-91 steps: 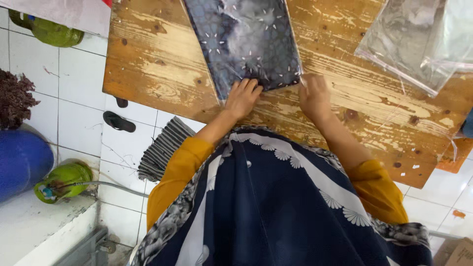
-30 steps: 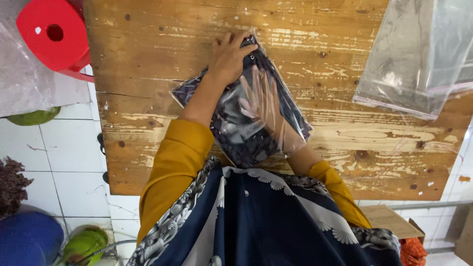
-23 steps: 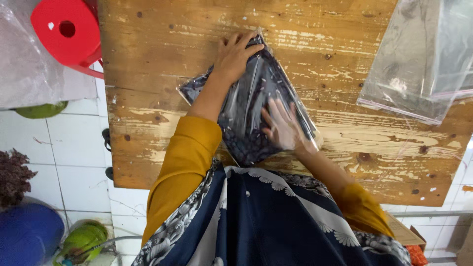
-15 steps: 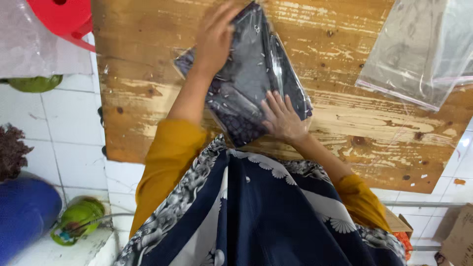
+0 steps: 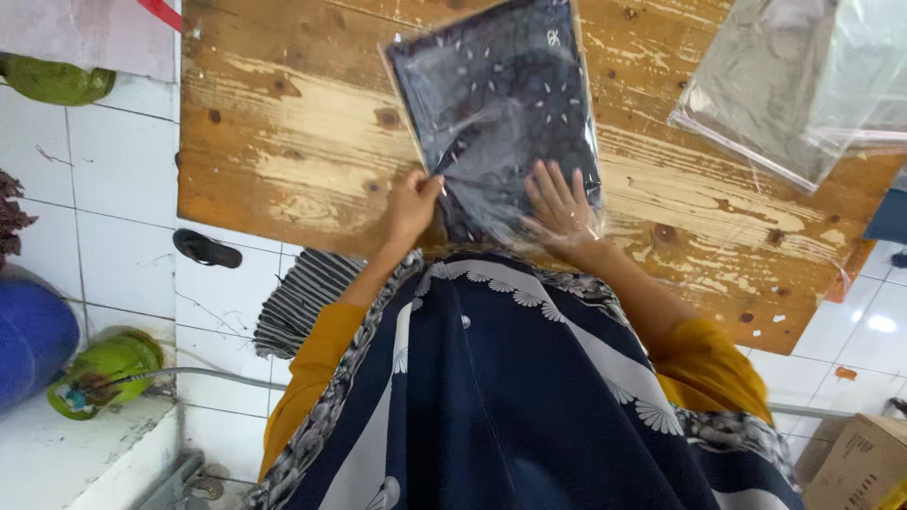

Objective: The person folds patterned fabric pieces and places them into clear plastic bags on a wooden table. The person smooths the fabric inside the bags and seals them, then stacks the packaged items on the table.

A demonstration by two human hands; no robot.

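Navy cloth with small white marks, folded flat inside a clear plastic bag (image 5: pixel 496 113), lies on the worn wooden counter (image 5: pixel 283 142), its near end at the counter's front edge just ahead of the person. The left hand (image 5: pixel 411 203) pinches the bag's near left corner, fingers closed on the plastic, while the right hand (image 5: pixel 559 203) lies on it flat with fingers spread, pressing the near right part down. To smooth such a packet well, it seems best to keep the pinched corner taut and sweep the flat palm from the middle outward, so trapped air leaves and the film does not wrinkle. Half a second earlier the bag sat skewed with the left hand up at its far end; now it lies squarer and both hands work the near end. More empty clear bags (image 5: pixel 794 85) lie well apart at the right.
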